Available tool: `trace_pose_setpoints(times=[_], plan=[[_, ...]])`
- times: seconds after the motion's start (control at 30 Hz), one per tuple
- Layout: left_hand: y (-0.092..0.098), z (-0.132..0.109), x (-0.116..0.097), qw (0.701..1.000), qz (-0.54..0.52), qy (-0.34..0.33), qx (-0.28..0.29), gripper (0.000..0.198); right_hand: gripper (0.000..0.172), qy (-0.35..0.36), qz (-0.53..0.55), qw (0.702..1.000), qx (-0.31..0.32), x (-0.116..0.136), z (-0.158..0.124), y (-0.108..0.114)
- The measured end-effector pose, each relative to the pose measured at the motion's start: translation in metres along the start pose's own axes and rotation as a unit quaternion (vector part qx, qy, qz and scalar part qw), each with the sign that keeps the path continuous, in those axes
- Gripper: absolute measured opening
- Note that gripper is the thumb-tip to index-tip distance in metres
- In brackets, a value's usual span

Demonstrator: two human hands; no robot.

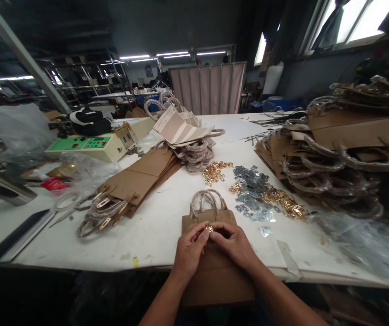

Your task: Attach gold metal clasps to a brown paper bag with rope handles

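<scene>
A brown paper bag [214, 276] with wrapped loop handles [208, 199] lies flat at the table's near edge. Both my hands rest on its upper part. My left hand [189, 249] and my right hand [235, 242] meet with fingertips pinched together on a small gold metal clasp [209, 229] at the bag's top. Just beyond lie a pile of gold clasps [214, 172] and a spread of silver metal plates [253, 188] mixed with more gold pieces [285, 201].
Stacks of brown bags with handles lie left [129, 185], centre back [184, 136] and high on the right [347, 149]. A green-topped machine [88, 146], scissors [63, 208] and clear plastic sheeting [360, 244] sit on the white table [153, 231].
</scene>
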State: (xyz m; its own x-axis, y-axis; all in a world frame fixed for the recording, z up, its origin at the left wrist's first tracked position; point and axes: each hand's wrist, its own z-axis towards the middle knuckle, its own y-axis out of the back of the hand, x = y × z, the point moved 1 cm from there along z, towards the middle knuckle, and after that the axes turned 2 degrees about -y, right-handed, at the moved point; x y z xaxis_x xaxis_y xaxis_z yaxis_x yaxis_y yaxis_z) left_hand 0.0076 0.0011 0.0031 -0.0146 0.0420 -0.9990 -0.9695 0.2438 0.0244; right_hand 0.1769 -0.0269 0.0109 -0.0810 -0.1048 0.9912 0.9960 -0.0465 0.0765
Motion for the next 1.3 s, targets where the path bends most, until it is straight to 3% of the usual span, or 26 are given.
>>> trace_pose_setpoints(times=[0.2, 0.3, 0.4, 0.5, 0.6, 0.77, 0.9, 1.0, 1.2, 1.3], plan=[[-0.002, -0.004, 0.0, 0.999, 0.029, -0.022, 0.025, 0.039, 0.021, -0.019, 0.027, 0.999, -0.016, -0.006, 0.0, 0.004], [0.004, -0.004, 0.001, 0.991, 0.104, -0.066, -0.049, 0.035, 0.023, -0.047, 0.055, 0.997, -0.039, -0.009, 0.0, 0.005], [0.021, 0.001, 0.003, 0.95, 0.248, -0.125, -0.139, 0.037, 0.026, -0.057, 0.089, 0.993, -0.052, -0.01, 0.001, 0.005], [0.036, 0.004, 0.006, 0.933, 0.314, -0.105, -0.14, 0.048, 0.028, -0.057, 0.103, 0.992, -0.053, -0.011, 0.001, 0.005], [0.039, 0.002, 0.002, 0.951, 0.269, -0.054, -0.144, 0.059, 0.029, -0.054, 0.105, 0.991, -0.056, -0.012, 0.001, 0.004], [0.033, 0.005, -0.012, 0.976, 0.094, 0.018, -0.193, 0.083, 0.03, -0.052, 0.113, 0.99, -0.066, -0.015, 0.001, 0.004], [0.04, 0.007, -0.014, 0.98, -0.026, 0.073, -0.183, 0.086, 0.03, -0.055, 0.107, 0.988, -0.092, -0.016, 0.001, 0.005], [0.046, -0.012, -0.009, 0.982, 0.016, 0.078, -0.17, 0.08, 0.031, -0.065, 0.094, 0.988, -0.105, -0.013, 0.001, 0.004], [0.042, -0.102, 0.021, 0.965, 0.157, 0.067, -0.201, 0.064, 0.033, -0.055, 0.039, 0.991, -0.116, -0.011, -0.002, 0.001], [0.037, -0.131, 0.034, 0.96, 0.165, 0.064, -0.217, 0.063, 0.03, -0.026, -0.042, 0.985, -0.167, -0.012, -0.004, 0.002]])
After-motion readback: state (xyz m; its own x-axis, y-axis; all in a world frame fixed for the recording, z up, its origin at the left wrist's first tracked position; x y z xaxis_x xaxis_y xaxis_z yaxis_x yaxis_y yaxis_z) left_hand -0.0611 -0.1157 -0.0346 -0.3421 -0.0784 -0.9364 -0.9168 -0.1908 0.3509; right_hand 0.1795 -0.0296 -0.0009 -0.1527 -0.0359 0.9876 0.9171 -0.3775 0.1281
